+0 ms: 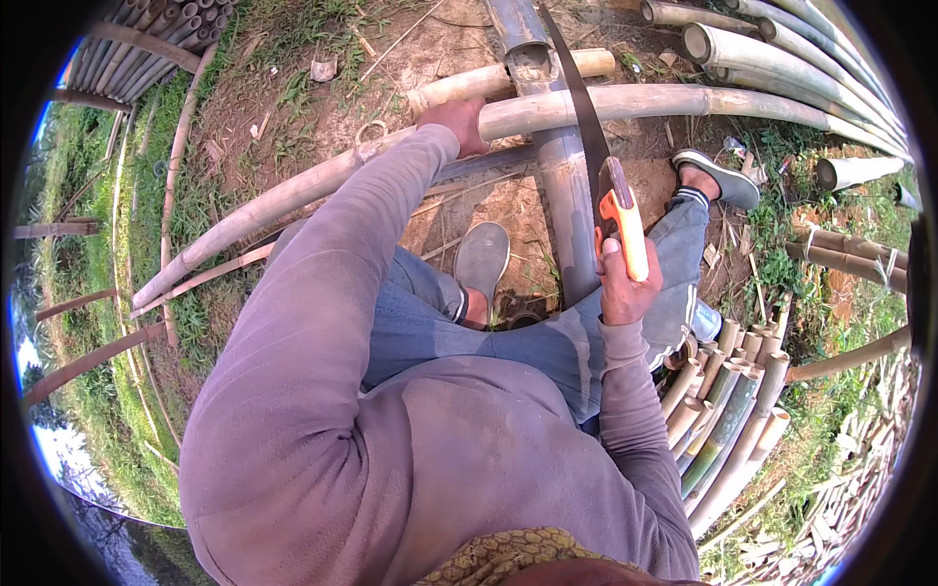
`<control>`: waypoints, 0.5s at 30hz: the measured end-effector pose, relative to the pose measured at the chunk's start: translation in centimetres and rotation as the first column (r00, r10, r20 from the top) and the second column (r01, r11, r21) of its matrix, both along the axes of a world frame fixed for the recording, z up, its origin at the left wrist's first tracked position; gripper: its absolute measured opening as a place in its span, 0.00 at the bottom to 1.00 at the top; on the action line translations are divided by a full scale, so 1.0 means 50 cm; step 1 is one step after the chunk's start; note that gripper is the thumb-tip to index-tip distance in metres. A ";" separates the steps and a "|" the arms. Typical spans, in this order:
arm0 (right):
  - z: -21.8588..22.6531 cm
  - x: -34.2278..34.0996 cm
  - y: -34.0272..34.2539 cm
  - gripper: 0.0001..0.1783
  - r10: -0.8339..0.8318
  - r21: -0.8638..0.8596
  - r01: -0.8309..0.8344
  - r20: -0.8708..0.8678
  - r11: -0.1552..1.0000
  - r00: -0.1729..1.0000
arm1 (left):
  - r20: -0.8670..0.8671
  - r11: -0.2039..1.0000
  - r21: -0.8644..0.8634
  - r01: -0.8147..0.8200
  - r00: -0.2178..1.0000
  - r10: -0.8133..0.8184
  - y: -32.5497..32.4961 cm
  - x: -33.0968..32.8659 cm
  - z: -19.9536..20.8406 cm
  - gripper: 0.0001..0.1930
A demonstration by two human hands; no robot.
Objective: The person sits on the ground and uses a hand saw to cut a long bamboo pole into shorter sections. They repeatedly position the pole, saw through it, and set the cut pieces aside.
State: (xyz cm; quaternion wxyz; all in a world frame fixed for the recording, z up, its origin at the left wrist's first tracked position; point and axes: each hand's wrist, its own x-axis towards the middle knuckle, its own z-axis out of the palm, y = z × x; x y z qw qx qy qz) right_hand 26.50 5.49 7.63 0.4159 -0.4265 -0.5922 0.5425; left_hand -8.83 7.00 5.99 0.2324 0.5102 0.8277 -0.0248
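Note:
A long pale bamboo pole (655, 101) runs left to right in front of me, over a thick grey bamboo log (567, 186) and a short bamboo piece (584, 64) beyond it. My left hand (455, 124) is closed around the pole, left of the log. In my right hand (628, 291) is the orange handle of a handsaw (630, 239). Its long dark blade points away from me and crosses the pole just right of the log; whether the teeth have cut in cannot be made out.
Several bamboo poles (782, 59) lie at the far right. A bundle of cut bamboo lengths (723, 410) stands close by my right side. More bamboo is stacked on a rack (147, 44) at the far left. My shoes (482, 256) rest on dirt either side of the log.

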 end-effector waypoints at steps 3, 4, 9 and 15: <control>-0.038 -0.009 -0.002 0.13 0.030 -0.005 -0.030 -0.002 1.000 1.000 | -0.092 0.997 0.065 -0.035 0.995 0.041 -0.018 0.027 -0.010 0.32; -0.042 -0.017 -0.003 0.14 0.018 0.050 -0.018 0.007 0.999 1.000 | -0.101 0.996 0.082 -0.035 0.994 0.043 -0.021 0.029 -0.012 0.32; -0.063 -0.040 -0.024 0.24 0.024 0.163 -0.027 0.022 0.986 0.999 | -0.125 0.996 0.079 -0.040 0.991 0.050 -0.026 0.029 -0.027 0.32; -0.072 -0.050 -0.037 0.29 0.066 0.224 -0.060 -0.021 0.973 0.998 | -0.116 0.999 0.046 -0.027 0.993 0.032 -0.025 0.024 -0.032 0.35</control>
